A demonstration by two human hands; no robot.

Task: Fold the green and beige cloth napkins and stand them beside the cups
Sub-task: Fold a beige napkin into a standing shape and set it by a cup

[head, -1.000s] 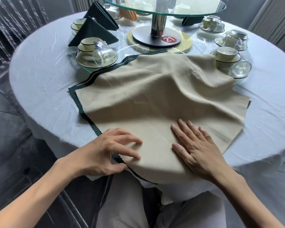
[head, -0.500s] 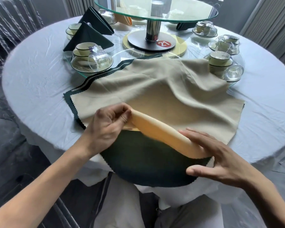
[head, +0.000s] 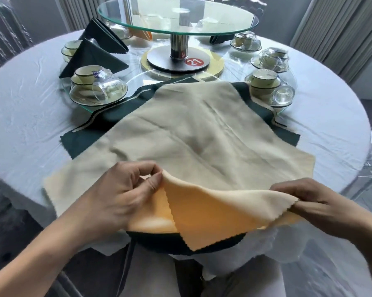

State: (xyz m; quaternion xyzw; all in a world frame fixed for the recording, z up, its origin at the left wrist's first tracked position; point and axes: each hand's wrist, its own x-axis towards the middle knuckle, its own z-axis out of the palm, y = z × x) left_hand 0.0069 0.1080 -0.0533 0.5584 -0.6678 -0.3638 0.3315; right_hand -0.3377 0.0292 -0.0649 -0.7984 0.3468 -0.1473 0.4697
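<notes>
Left hand (head: 118, 196) and right hand (head: 315, 202) each pinch the beige napkin (head: 198, 133) (near edge lifted) over the green napkin (head: 84, 140).

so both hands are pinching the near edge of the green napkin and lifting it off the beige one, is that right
Not quite. In the head view the left hand and the right hand pinch the near edge of the beige napkin, not the green one. The green napkin lies underneath it on the table, showing at the sides and below the lifted flap.
</notes>
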